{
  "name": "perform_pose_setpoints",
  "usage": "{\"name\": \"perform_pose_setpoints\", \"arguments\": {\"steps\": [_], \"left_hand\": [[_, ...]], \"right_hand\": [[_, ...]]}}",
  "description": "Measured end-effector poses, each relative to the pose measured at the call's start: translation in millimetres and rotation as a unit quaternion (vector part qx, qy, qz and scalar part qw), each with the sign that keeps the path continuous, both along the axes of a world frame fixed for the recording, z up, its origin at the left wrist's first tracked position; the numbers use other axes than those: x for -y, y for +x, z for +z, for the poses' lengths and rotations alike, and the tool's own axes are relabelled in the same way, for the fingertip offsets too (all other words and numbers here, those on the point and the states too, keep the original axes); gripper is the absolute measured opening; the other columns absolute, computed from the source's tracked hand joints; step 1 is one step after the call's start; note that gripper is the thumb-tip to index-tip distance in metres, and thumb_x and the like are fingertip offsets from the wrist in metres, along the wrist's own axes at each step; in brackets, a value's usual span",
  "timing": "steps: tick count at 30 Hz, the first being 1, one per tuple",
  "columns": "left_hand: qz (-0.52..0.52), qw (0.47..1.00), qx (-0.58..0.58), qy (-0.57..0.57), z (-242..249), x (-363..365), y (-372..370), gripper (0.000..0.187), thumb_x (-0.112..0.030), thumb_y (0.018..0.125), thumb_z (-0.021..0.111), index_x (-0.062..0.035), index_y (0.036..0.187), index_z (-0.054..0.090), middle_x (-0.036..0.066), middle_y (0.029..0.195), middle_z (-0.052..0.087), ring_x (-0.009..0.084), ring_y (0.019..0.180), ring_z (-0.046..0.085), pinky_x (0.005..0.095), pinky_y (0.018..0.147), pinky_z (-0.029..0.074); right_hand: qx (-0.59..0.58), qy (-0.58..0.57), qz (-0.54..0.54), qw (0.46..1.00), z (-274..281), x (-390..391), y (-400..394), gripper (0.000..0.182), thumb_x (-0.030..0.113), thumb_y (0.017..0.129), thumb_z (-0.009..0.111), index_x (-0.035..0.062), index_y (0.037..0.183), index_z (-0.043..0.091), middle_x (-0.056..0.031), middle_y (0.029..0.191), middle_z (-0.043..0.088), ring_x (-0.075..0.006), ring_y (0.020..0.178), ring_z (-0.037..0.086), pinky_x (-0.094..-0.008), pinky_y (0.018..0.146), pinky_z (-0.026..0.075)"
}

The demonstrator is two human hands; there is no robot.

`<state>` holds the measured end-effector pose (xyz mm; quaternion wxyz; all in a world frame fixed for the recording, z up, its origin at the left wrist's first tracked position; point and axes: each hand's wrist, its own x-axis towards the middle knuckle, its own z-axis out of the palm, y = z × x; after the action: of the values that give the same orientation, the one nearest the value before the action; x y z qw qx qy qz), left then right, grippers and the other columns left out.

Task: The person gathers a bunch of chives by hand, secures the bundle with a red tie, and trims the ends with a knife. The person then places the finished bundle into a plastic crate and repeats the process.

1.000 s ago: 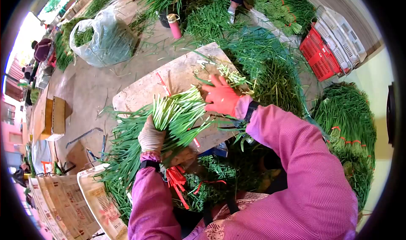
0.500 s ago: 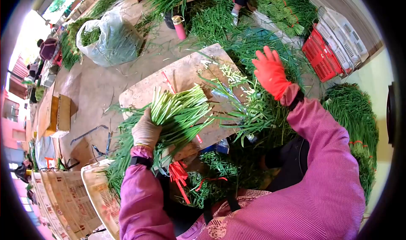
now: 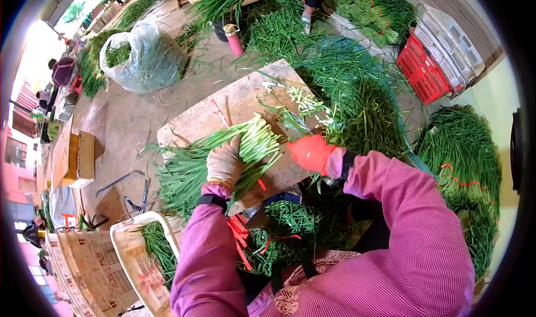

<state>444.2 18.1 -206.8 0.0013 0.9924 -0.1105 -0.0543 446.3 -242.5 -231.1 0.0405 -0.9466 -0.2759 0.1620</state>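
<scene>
A bundle of long green stalks with pale cut ends (image 3: 259,138) lies across the wooden board (image 3: 195,113). My left hand (image 3: 225,162), in a whitish glove, is closed over the bundle near its pale ends. Just right of those ends is my right hand (image 3: 312,154) in an orange-red glove, its fingers curled; whatever it may hold is hidden. Short cut pieces (image 3: 304,100) and loose leaves lie at the board's right side. A red strip (image 3: 220,113) runs under the bundle, and more red strips (image 3: 239,236) hang at the board's near edge.
Piled greens (image 3: 357,88) lie beyond the board. A white basket (image 3: 120,233) stands at the lower left, a cardboard box (image 3: 85,156) farther left, a clear plastic bag (image 3: 151,60) and pink bottle (image 3: 234,42) ahead, a red crate (image 3: 422,68) at right. A person's leg (image 3: 312,4) shows at the top.
My right hand has come down and left from over the piled greens to beside the bundle, its spread fingers now curled. My left hand has moved right and up along the bundle, which now lies flatter.
</scene>
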Motion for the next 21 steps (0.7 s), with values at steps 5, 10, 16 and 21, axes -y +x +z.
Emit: {"name": "perform_pose_setpoints", "arguments": {"steps": [5,10,16,21], "left_hand": [[0.015,0.999,0.030,-0.011,-5,1,-4,0.086,-0.033,0.064,0.082,-0.0157,0.138,0.041,0.010,0.109,0.063,0.0284,0.103,0.061,0.0434,0.096,0.042],[0.012,0.999,0.040,-0.001,0,3,-8,0.091,-0.042,0.061,0.084,-0.0144,0.136,0.040,0.007,0.117,0.060,0.0265,0.113,0.055,0.0531,0.107,0.029],[-0.004,0.999,0.051,0.010,-1,-5,-17,0.101,-0.047,0.059,0.084,-0.0126,0.141,0.036,0.007,0.131,0.052,0.0258,0.123,0.049,0.0599,0.111,0.021],[0.011,0.999,0.012,-0.042,4,3,-35,0.114,-0.046,0.055,0.086,-0.0087,0.146,0.028,0.010,0.144,0.042,0.0278,0.134,0.040,0.0631,0.113,0.014]], "right_hand": [[0.337,0.014,-0.059,0.940,3,51,35,0.014,0.014,0.079,0.058,0.0103,0.090,0.064,-0.0093,0.084,0.069,-0.0298,0.075,0.067,-0.0430,0.062,0.052],[0.265,0.043,0.009,0.963,60,3,0,0.008,0.015,0.079,0.057,0.0102,0.084,0.062,-0.0086,0.079,0.067,-0.0252,0.071,0.067,-0.0381,0.056,0.051],[-0.273,0.165,-0.050,0.946,-16,-51,-41,0.021,0.020,0.089,0.047,0.0045,0.092,0.061,-0.0155,0.085,0.069,-0.0295,0.070,0.069,-0.0407,0.063,0.053],[-0.492,0.364,-0.188,0.769,-32,-92,-4,0.025,0.013,0.093,0.046,-0.0045,0.106,0.057,-0.0163,0.099,0.070,-0.0244,0.075,0.071,-0.0315,0.058,0.053]]}}
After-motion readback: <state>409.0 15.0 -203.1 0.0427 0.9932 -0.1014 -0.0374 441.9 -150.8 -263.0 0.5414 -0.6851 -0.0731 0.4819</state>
